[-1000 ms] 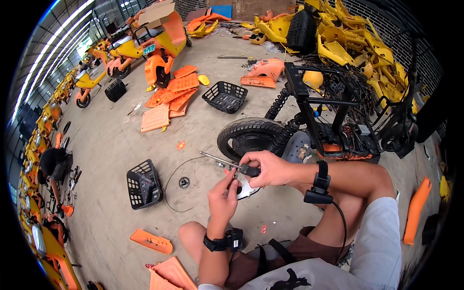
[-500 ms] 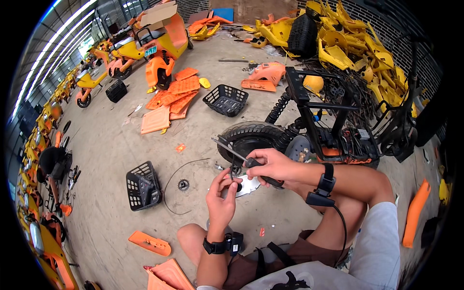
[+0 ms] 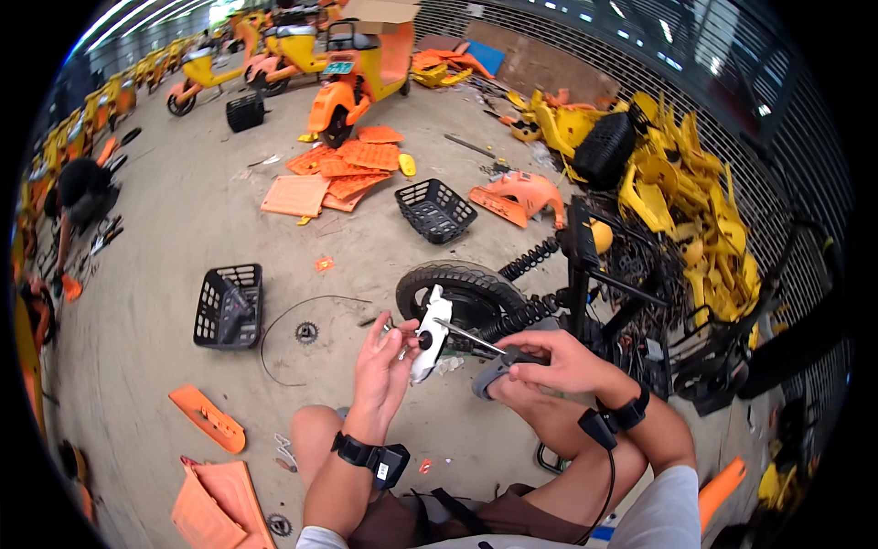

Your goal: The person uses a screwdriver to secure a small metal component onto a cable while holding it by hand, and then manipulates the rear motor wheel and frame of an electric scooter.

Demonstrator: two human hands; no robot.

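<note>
In my left hand (image 3: 377, 361) is a white, irregular plate-like part (image 3: 435, 311), held upright, with a small black round piece (image 3: 425, 340) at its near side. My left fingers are closed around its left edge, and a small metal bit shows between them. My right hand (image 3: 562, 364) is wrapped around the dark handle of a screwdriver (image 3: 476, 339). The screwdriver's shaft points left, and its tip overlaps the white part; whether they touch I cannot tell. Just beyond is the black rear wheel (image 3: 457, 279) of a stripped scooter frame (image 3: 585, 256).
Black baskets (image 3: 228, 311) lie on the floor, one beside a thin cable and a sprocket (image 3: 307, 332). Orange panels (image 3: 219, 503) lie near my left knee. A yellow heap of body shells (image 3: 677, 183) stands at the far right. A person (image 3: 82, 197) crouches at far left.
The view has turned right. My right hand has drawn back to the right, with the screwdriver tip now at the white part. That part now stands upright beside my left fingers.
</note>
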